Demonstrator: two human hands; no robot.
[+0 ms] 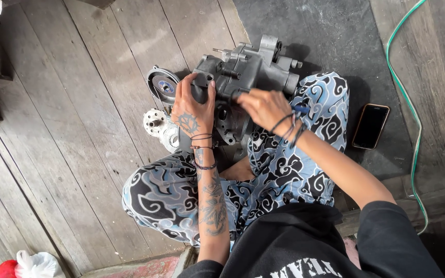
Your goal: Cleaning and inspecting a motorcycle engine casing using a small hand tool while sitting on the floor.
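A grey metal engine casing (253,69) rests on the floor between my crossed legs in blue, black and white patterned trousers. My left hand (191,108), tattooed on the back, grips the casing's left side. My right hand (264,105) is closed around a tool with a blue handle end (301,109), held against the middle of the casing. Cord bracelets sit on both wrists.
A round metal part with a blue centre (163,85) and a white toothed part (155,121) lie left of the casing on the wooden planks. A phone (371,126) lies on the dark mat at right. A green cable (413,128) runs along the right side. White plastic bag (37,265) at bottom left.
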